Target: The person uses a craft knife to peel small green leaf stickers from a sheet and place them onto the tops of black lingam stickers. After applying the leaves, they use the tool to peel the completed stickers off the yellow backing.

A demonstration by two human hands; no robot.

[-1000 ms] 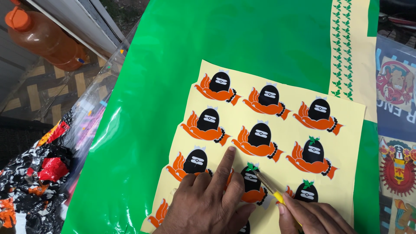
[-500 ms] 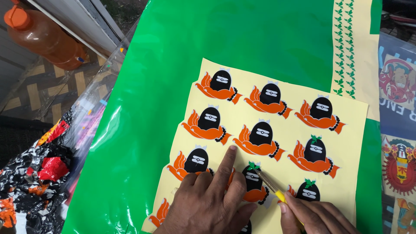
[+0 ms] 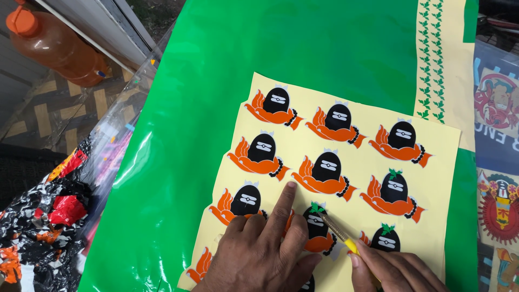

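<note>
A pale yellow sticker sheet (image 3: 303,148) lies on glossy green film (image 3: 227,81). It carries rows of black dome shapes held in orange hands; some have small green leaves on top. My left hand (image 3: 265,249) presses flat on the sheet, its index finger stretched out between two stickers. My right hand (image 3: 392,267) grips a thin yellow-handled craft knife (image 3: 338,233). The blade tip rests by the green leaf (image 3: 317,207) on the sticker beside my left fingers.
A strip of backing paper with small green leaf stickers (image 3: 439,59) lies at the upper right. Printed posters (image 3: 497,162) line the right edge. An orange bottle (image 3: 54,46) stands at the top left on a patterned floor, and crumpled wrappers (image 3: 43,221) sit at the lower left.
Both hands and the knife stay almost still on the same sticker; only the view has shifted slightly.
</note>
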